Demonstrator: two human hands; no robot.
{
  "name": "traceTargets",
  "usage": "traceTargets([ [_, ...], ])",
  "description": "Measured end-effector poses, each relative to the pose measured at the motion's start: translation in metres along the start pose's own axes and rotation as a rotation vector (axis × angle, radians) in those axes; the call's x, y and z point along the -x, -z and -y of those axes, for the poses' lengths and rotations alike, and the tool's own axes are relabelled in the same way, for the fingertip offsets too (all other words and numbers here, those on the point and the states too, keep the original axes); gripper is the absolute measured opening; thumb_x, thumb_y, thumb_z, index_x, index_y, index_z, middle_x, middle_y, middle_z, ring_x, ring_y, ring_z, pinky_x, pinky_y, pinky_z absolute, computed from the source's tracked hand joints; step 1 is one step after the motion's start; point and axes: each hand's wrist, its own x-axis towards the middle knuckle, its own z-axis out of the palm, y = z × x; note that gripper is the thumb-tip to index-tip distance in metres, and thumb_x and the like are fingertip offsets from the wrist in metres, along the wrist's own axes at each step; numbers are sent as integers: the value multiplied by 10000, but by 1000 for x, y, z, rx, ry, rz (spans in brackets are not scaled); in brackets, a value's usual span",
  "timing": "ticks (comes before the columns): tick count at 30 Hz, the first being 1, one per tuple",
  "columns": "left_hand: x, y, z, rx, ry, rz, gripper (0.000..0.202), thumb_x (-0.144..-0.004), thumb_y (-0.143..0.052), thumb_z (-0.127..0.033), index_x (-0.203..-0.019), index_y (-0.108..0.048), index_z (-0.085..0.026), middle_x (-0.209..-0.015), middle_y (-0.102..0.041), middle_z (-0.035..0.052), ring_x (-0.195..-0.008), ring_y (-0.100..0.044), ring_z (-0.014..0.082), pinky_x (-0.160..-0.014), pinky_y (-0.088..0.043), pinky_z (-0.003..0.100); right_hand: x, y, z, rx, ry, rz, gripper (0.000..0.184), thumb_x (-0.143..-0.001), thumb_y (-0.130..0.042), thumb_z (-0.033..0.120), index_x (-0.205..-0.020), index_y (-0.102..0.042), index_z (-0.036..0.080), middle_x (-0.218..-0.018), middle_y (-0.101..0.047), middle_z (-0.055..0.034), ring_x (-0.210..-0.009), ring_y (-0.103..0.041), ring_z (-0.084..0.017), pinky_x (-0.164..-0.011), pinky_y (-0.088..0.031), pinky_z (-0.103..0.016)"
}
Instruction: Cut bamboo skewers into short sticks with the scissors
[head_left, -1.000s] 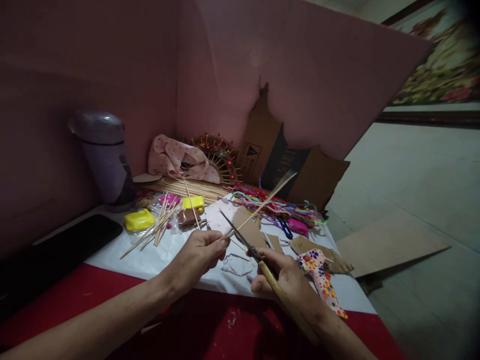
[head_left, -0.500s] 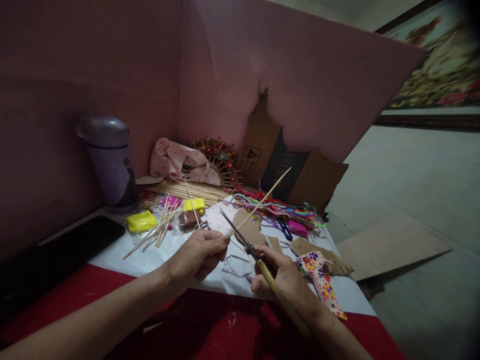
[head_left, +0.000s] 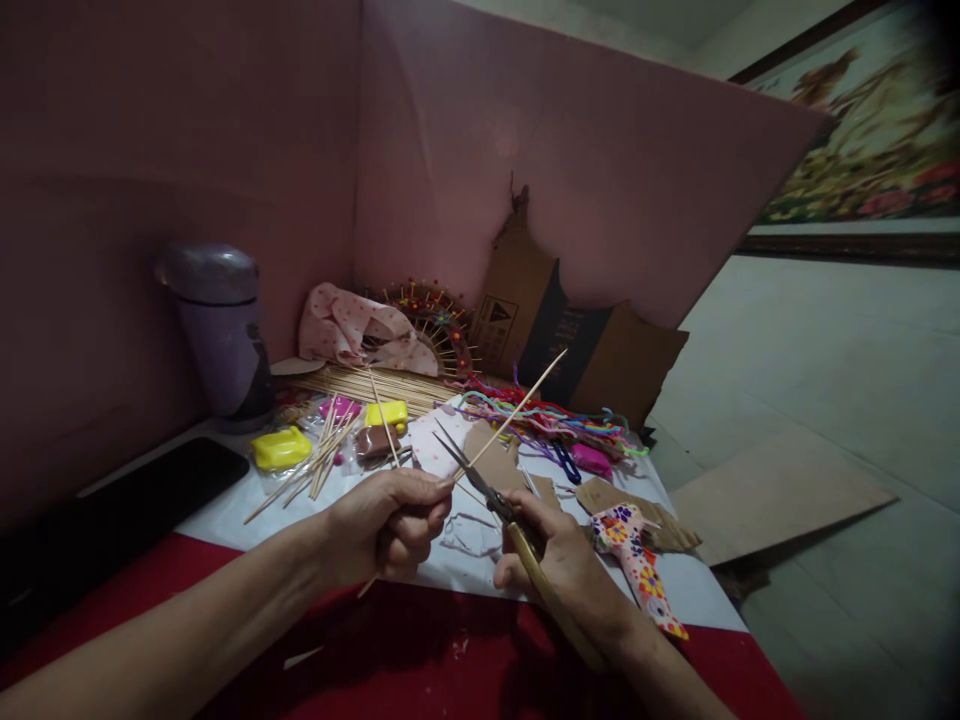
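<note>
Wooden stick [head_left: 530,393], held aslant above the white sheet [head_left: 225,512], its upper end directed away from the person. The left hand [head_left: 409,522] pinches it between thumb and forefinger; a length of wood [head_left: 367,586], seemingly part of the same stick, emerges below the fist. The right hand [head_left: 559,560] is wrapped about the scissors [head_left: 497,501], whose blades, slightly parted, cross the stick just beyond the left thumb. Whether the stick lies between the blades or merely behind them cannot be told. The two hands are near each other but apart.

Progress: the stick appears whole at the crossing, so the cut there is judged not yet made. Short sticks [head_left: 330,455] lie in a loose heap at left, possibly trimmed already; long sticks [head_left: 401,386] lie together at the back, apparently unused. Behind them the half-ring [head_left: 454,322], set with spokes, looks well advanced, though cloth [head_left: 337,328] hides part of it. Cut card [head_left: 491,463] lies beyond the blades. How many cuts are left is not shown.
</note>
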Motion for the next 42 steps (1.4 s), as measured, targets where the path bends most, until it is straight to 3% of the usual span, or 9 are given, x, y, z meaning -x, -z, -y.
traceTargets([
  [6, 0, 4, 1, -26, -6, 54, 277, -782, -539, -336, -573, -486, -162, -369, -160, -108, -325, -86, 33, -326, -107, 177, 1, 2, 1, 42, 64, 20, 266, -673, -678, 315, -873, -564, 181, -611, -407, 59, -557, -348, -96, -497, -297, -197],
  [15, -4, -2, 3, -173, -149, -83, 341, -746, -583, -390, -526, -451, -166, -359, -162, -113, -329, -59, 21, -327, -42, 178, 0, -1, 0, 103, 65, -24, 268, -660, -718, 315, -824, -560, 174, -572, -368, 77, -547, -327, -88, -504, -282, -198],
  [28, -3, -10, 2, -229, -197, -180, 367, -740, -600, -423, -534, -429, -172, -379, -172, -116, -352, -63, 24, -347, -37, 182, 4, -6, 8, 95, 39, -88, 260, -669, -698, 231, -900, -587, 186, -569, -508, 70, -524, -432, -98, -503, -347, -198],
  [31, -2, -10, 1, -213, -263, -208, 382, -750, -602, -436, -547, -427, -165, -408, -178, -114, -373, -63, 23, -352, -40, 171, 3, -5, 7, 90, 52, -80, 405, -652, -699, 186, -1034, -565, 203, -625, -541, 65, -572, -471, -111, -544, -382, -200],
  [35, 1, -5, -7, -99, -425, -328, 332, -757, -597, -377, -571, -416, -171, -421, -177, -115, -382, -61, 27, -351, -52, 161, 0, -4, 6, 164, 35, -153, 560, -614, -746, 245, -1126, -519, 217, -882, -614, 5, -763, -559, -163, -667, -435, -244],
  [39, 4, -1, -12, -107, -556, -442, 304, -799, -549, -369, -601, -427, -173, -435, -173, -114, -397, -55, 38, -359, -61, 168, -1, -5, -2, 310, -44, -176, 477, -630, -744, 272, -1052, -531, 208, -882, -631, -15, -765, -574, -186, -675, -441, -282],
  [42, 3, -7, -8, -323, -547, -473, 363, -815, -522, -422, -571, -422, -171, -445, -216, -95, -397, -111, 46, -366, -79, 183, 1, -9, -7, 438, 49, -130, 470, -636, -713, 192, -1076, -549, 203, -907, -626, -36, -812, -570, -204, -729, -447, -308],
])
